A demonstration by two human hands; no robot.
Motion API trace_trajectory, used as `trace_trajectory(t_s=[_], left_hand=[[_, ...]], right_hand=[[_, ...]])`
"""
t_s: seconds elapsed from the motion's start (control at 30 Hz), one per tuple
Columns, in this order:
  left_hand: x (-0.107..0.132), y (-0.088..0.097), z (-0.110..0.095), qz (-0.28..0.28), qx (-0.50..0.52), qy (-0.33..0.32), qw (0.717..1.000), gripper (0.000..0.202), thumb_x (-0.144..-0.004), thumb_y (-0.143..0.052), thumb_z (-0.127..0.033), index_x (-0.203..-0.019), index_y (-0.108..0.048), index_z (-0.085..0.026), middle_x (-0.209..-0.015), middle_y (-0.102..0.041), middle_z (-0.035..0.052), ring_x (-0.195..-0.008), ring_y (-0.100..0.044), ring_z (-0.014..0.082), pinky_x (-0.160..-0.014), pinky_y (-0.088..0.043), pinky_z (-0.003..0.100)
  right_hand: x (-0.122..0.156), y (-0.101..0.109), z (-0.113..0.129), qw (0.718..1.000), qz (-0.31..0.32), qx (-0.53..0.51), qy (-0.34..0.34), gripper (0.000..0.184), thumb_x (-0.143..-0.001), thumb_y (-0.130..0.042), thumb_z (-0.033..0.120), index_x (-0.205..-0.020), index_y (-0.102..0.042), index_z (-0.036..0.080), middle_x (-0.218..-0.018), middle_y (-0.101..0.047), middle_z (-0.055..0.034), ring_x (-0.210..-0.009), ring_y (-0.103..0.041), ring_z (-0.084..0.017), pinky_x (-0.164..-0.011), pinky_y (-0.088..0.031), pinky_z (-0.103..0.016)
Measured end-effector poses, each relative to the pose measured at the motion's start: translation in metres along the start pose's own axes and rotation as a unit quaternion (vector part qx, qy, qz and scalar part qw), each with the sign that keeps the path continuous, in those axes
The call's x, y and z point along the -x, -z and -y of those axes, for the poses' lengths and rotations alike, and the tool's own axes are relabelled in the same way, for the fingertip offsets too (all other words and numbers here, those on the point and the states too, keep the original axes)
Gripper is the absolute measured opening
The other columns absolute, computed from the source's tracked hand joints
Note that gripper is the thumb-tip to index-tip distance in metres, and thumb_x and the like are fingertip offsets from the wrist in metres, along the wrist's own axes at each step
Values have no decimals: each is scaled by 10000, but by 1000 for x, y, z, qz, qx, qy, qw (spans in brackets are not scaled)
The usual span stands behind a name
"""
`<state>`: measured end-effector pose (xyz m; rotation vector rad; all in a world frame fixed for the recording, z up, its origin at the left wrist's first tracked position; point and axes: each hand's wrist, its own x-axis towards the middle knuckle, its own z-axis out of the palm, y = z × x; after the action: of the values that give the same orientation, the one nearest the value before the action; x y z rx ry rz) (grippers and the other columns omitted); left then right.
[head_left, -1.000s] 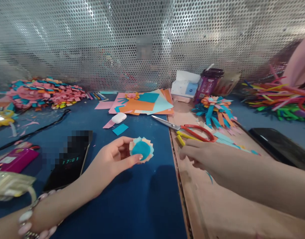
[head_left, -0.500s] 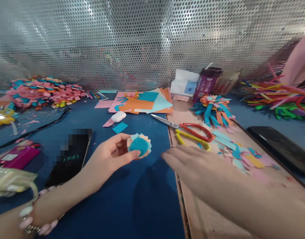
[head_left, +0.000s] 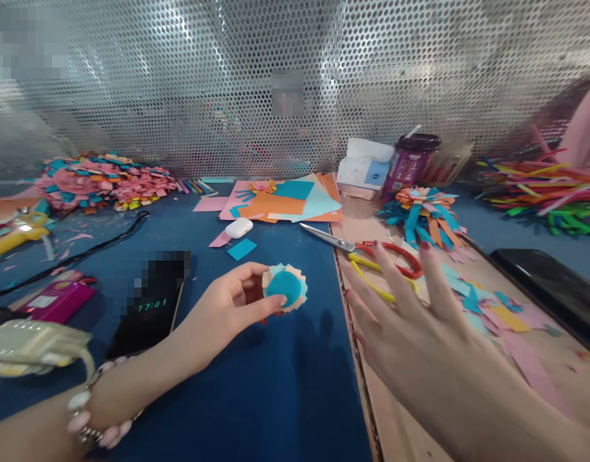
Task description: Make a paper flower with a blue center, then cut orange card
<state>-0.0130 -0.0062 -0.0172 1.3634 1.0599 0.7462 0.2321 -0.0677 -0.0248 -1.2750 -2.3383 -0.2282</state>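
Note:
Between the thumb and fingers of my left hand (head_left: pixel 237 301) is a paper rosette (head_left: pixel 286 287), a blue disc with a jagged pale-blue and peach edge. It is held above the blue tabletop (head_left: pixel 256 398). My right hand (head_left: pixel 410 327) is empty, its fingers spread over the pinkish board (head_left: pixel 395 430). Just beyond its fingertips lie scissors (head_left: pixel 340 242) with one red and one yellow handle, partly covered by the fingers. A small blue paper piece (head_left: pixel 242 249) and a white earbud case (head_left: pixel 239 228) rest beyond my left hand.
Coloured paper sheets (head_left: pixel 285 199) lie at the back. A fringed paper flower (head_left: pixel 422 212) and paper scraps (head_left: pixel 506 314) are on the right, near a dark phone (head_left: pixel 549 289). Another phone (head_left: pixel 150 308) lies left. A perforated metal panel (head_left: pixel 256 58) stands behind.
My right hand has spread its fingers and moved forward and right, towards the scissors. My left hand still holds the rosette. The whole view has shifted slightly.

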Motion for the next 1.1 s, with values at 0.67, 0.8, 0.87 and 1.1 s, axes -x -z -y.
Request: trace_trajectory(t_s=[0.67, 0.8, 0.87, 1.1], left_hand=[[-4, 1, 0, 61, -105, -25, 992, 290, -801, -700, -343, -978, -519, -201, -949, -685, 31, -865, -641, 176, -795, -483, 308], [-11, 3, 5, 46, -171, -105, 979, 299, -811, -690, -345, -1009, -519, -201, -926, -673, 25, -846, -632, 175, -806, -486, 327], [-16, 3, 7, 52, -156, -116, 980, 294, -824, -677, -336, -1023, -514, -193, -924, -675, 28, -860, -634, 170, -824, -486, 331], [-51, 3, 4, 47, -80, -137, 986, 271, -788, -715, -270, -987, -585, -138, -990, -652, 90, -924, -636, 189, -812, -516, 345]], right_hand=[[-44, -35, 6, 743, 184, -574, -291, 320, -819, -684, 479, -780, -587, 177, -762, -623, 10, -568, -562, -84, -533, -497, -218], [-46, -37, 9, 733, 105, -606, -289, 294, -763, -750, 408, -794, -577, 172, -773, -609, 12, -668, -623, -104, -644, -571, -249], [-47, -38, 8, 740, 93, -603, -282, 292, -775, -734, 403, -789, -560, 170, -751, -613, 8, -663, -633, -111, -626, -581, -257], [-59, -53, -5, 779, 79, -539, -311, 322, -805, -666, 461, -919, -548, 184, -481, -485, 86, -312, -404, -84, -293, -320, -205]])
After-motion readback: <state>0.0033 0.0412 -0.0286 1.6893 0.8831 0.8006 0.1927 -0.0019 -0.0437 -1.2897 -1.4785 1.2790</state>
